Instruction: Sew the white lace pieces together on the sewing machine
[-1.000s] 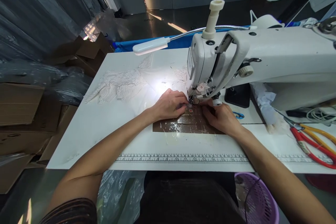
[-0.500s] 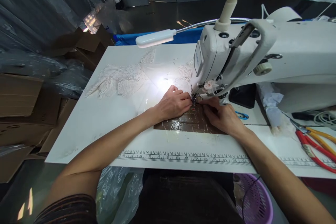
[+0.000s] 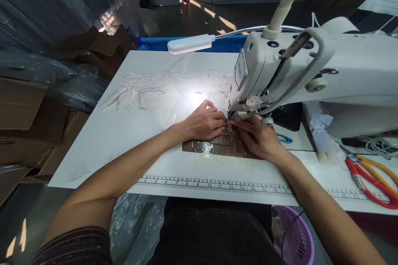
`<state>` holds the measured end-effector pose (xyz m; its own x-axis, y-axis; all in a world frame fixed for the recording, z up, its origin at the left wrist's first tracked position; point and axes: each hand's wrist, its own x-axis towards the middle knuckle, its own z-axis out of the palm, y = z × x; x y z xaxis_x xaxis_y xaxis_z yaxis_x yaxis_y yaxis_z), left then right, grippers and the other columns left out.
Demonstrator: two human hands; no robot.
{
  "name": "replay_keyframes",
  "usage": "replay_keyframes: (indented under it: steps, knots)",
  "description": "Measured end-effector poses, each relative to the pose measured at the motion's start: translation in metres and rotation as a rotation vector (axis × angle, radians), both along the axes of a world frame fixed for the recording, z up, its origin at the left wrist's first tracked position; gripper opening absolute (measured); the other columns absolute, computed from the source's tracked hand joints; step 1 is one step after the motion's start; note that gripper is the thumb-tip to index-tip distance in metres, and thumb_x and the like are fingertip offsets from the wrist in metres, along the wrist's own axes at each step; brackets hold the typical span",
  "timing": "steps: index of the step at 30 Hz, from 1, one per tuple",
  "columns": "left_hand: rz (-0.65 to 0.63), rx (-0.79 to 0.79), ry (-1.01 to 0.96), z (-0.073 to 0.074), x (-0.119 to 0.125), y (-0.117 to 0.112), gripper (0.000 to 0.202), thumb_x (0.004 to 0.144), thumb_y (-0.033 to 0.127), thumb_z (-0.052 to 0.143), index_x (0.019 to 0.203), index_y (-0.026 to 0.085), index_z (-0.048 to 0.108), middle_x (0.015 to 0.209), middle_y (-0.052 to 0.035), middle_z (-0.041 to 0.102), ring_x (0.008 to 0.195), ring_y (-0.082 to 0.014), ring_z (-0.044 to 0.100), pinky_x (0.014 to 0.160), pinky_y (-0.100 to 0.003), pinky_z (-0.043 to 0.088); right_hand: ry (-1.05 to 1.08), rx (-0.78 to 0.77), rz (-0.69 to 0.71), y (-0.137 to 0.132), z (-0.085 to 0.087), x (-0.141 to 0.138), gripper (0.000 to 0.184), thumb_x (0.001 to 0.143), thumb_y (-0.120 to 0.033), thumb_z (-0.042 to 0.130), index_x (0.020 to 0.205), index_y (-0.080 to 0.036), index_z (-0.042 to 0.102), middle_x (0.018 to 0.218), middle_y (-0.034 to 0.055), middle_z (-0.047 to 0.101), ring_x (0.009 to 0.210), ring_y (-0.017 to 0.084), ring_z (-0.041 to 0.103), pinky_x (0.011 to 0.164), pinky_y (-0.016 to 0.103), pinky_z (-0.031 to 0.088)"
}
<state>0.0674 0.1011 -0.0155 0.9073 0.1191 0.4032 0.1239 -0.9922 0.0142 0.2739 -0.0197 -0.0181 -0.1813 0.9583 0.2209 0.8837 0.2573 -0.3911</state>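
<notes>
White lace fabric [image 3: 152, 91] spreads over the table to the left of the sewing machine [image 3: 251, 70]. My left hand [image 3: 207, 122] rests at the fabric's near edge with its fingers curled together just left of the presser foot [image 3: 230, 116]. On the other side, my right hand [image 3: 261, 134] has its thumb and index finger pinched close to the foot; whatever sits between them is too small to make out. Beneath both hands lies a shiny brown sheet [image 3: 214, 147]. The fabric right at the needle is mostly hidden by my fingers.
A lamp [image 3: 191, 44] lights the fabric. To the right lie a blue clip-like item [image 3: 284, 138], red-handled scissors [image 3: 367, 182] and a black phone-like object [image 3: 289, 116]. A printed ruler [image 3: 217, 185] runs along the table's front edge. Cardboard boxes [image 3: 27, 132] stand left; a purple basket [image 3: 295, 236] is below.
The view has shifted slightly. My right fingertips have come nearer the presser foot, while my left hand stays almost in place. Part of a person now shows at the far doorway.
</notes>
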Motion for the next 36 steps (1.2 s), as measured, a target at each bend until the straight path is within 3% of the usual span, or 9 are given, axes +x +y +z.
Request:
replay_keyframes:
  steps: [7,16,22,31,36]
  knots:
    - [-0.002,-0.008,0.005,0.0,-0.001,-0.001,0.025,0.093,0.024,0.044,0.088,0.022,0.068,0.098,-0.003,0.071,0.079,-0.0169,0.059,0.086,-0.041,0.038,-0.206,0.023,0.032,-0.003,0.006,-0.008,0.034,0.095,-0.027,0.046,0.122,-0.028,0.068,0.108,0.0127,0.062,0.089,0.025,0.063,0.065,0.032,0.048]
    - [0.003,0.029,0.026,0.002,-0.002,-0.003,0.025,0.092,0.026,0.044,0.089,0.021,0.069,0.099,-0.0037,0.07,0.074,-0.0162,0.057,0.091,-0.042,0.037,-0.262,0.04,0.027,-0.004,0.008,-0.022,0.035,0.094,-0.021,0.042,0.121,-0.017,0.065,0.106,0.0167,0.058,0.09,0.026,0.059,0.071,0.036,0.05]
    - [0.012,0.053,0.04,0.003,-0.003,-0.003,0.027,0.093,0.027,0.043,0.087,0.02,0.069,0.097,-0.0039,0.069,0.071,-0.016,0.053,0.09,-0.042,0.038,-0.293,-0.009,-0.004,-0.005,0.007,-0.027,0.036,0.094,-0.019,0.041,0.124,-0.016,0.061,0.109,0.018,0.057,0.091,0.027,0.058,0.074,0.039,0.051]
    - [0.028,0.085,0.115,0.006,-0.004,-0.001,0.034,0.096,0.032,0.039,0.094,0.016,0.068,0.103,-0.008,0.066,0.078,-0.0187,0.056,0.09,-0.044,0.038,-0.422,-0.1,-0.088,0.0,0.011,-0.038,0.039,0.091,-0.014,0.044,0.127,-0.015,0.059,0.111,0.02,0.058,0.087,0.028,0.059,0.073,0.042,0.051]
    - [0.038,0.089,0.138,0.007,-0.005,0.0,0.036,0.097,0.037,0.04,0.107,0.013,0.065,0.109,-0.0115,0.063,0.083,-0.0209,0.055,0.087,-0.044,0.038,-0.345,-0.106,-0.08,-0.001,0.014,-0.035,0.037,0.092,-0.013,0.042,0.124,-0.013,0.061,0.109,0.0203,0.061,0.089,0.03,0.061,0.077,0.044,0.051]
